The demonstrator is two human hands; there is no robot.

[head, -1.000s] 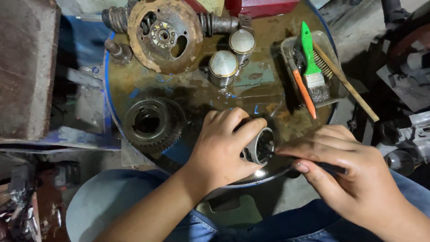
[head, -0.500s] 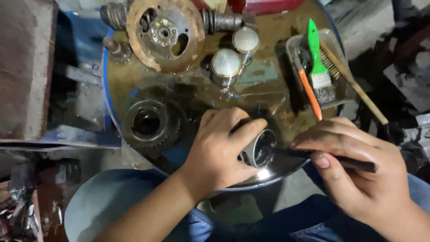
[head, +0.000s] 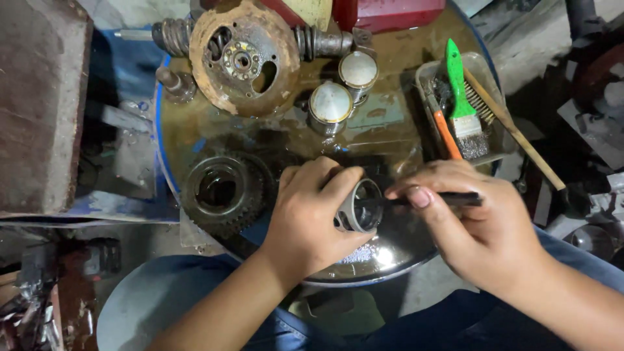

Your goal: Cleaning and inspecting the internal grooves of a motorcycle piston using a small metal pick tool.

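Both hands slid lower. My left hand grips the metal cup; my right hand pinches the dark tool, scraping inside. Turn it next, I think.

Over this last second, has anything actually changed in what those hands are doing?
Little. The right hand has shifted its dark tool slightly, the tip still inside the open metal cylinder. The left hand keeps its grip on that cylinder. The gear, the rusty round plate, the two pistons and the tray of brushes stayed put.
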